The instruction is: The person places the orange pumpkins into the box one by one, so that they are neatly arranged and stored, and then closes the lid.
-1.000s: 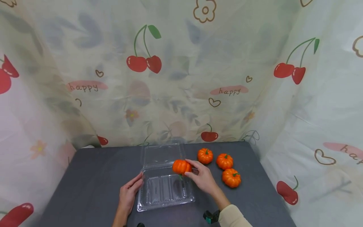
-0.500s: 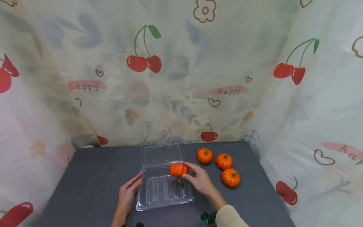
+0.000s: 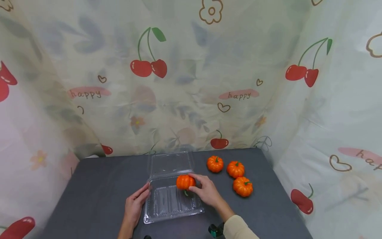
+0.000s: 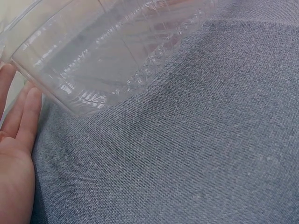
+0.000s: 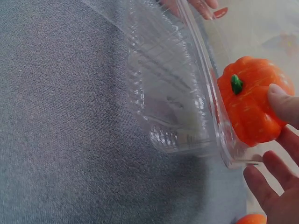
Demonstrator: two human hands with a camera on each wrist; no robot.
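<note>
A clear plastic clamshell box (image 3: 171,217) lies on the dark table with its lid (image 3: 170,162) folded back. My right hand (image 3: 206,192) pinches a small orange pumpkin (image 3: 184,182) between thumb and fingers, over the right part of the box's tray. Its green stem points down toward the tray in the head view. In the right wrist view the pumpkin (image 5: 254,105) shows just past the tray's rim, with the thumb pressed on its side. My left hand (image 3: 135,203) rests at the box's left side, its straight fingers (image 4: 30,112) touching the wall near the rim.
Several more things stand about: three orange pumpkins (image 3: 215,164) (image 3: 235,169) (image 3: 243,187) sit on the table right of the box. A cloth curtain (image 3: 179,99) with printed cherries hangs behind and along both sides of the table (image 3: 101,196).
My right hand has carried the pumpkin a little left and down, further over the tray. The left hand stays at the box's side. The head view has shifted slightly.
</note>
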